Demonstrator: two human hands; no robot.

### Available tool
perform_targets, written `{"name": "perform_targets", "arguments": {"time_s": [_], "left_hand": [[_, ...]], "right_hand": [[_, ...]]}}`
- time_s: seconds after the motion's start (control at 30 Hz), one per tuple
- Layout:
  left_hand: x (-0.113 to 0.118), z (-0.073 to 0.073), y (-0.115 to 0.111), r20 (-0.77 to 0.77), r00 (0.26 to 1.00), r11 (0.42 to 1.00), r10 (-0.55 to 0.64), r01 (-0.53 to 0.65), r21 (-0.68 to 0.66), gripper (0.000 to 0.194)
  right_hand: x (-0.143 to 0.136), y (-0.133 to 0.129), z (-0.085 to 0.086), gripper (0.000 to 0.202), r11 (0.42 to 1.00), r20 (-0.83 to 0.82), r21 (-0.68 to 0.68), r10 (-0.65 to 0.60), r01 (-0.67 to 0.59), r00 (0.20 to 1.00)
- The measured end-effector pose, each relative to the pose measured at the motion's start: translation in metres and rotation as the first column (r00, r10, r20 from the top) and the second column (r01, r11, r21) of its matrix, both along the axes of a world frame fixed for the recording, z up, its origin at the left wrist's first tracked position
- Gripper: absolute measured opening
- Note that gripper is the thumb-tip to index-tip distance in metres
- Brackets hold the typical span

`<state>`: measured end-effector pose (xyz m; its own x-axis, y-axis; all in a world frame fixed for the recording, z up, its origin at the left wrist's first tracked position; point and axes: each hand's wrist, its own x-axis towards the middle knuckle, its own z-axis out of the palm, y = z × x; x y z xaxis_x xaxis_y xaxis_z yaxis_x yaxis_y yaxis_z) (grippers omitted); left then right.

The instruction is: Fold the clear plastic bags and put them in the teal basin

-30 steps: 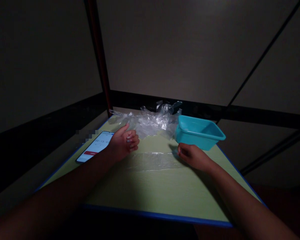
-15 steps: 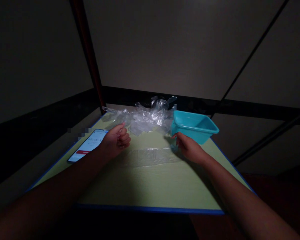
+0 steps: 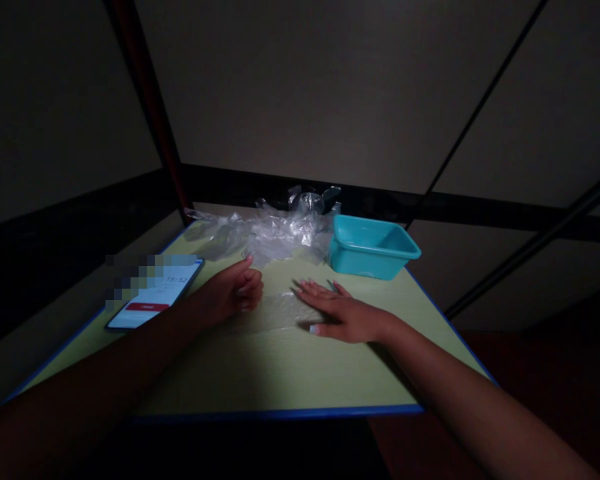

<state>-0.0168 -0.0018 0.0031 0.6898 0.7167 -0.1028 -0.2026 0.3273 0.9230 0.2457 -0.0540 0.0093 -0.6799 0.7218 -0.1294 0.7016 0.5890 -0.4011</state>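
Clear plastic sheet point(image 3: 280, 313) lies on the tabletop point(image 3: 290, 373), our right hand point(image 3: 350, 319) open over it, left hand point(image 3: 230, 291) curled closed; we seem to be smoothing, which next needs light, even pressure.

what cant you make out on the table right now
All in the head view:
- left end of the flat plastic strip: behind the left hand
- its right end: hidden by the right hand
- floor of the teal tub: behind its near wall
- start of the timer on the phone: masked by pixel blocks
- phone's small print: too small
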Motion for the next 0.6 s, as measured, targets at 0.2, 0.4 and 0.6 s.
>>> {"name": "perform_targets", "arguments": {"time_s": [0.2, 0.4, 0.6], "left_hand": [[0.002, -0.007, 0.000, -0.171, 0.983, 0.997, -0.067, 0.075, 0.036, 0.058], [0.002, -0.007, 0.000, -0.218, 0.974, 0.996, -0.062, 0.074, 0.047, 0.058], [0.001, -0.009, 0.002, -0.196, 0.978, 0.996, -0.073, 0.081, 0.036, 0.058]], "right_hand": [[0.000, -0.003, 0.001, 0.068, 0.998, 0.114, -0.050, -0.019, 0.025, 0.993], [0.010, -0.001, 0.004, 0.072, 0.983, 0.247, 0.001, -0.177, 0.182, 0.953], [0.014, 0.001, 0.004, 0.082, 0.962, 0.292, 0.056, -0.270, 0.266, 0.918]]}}
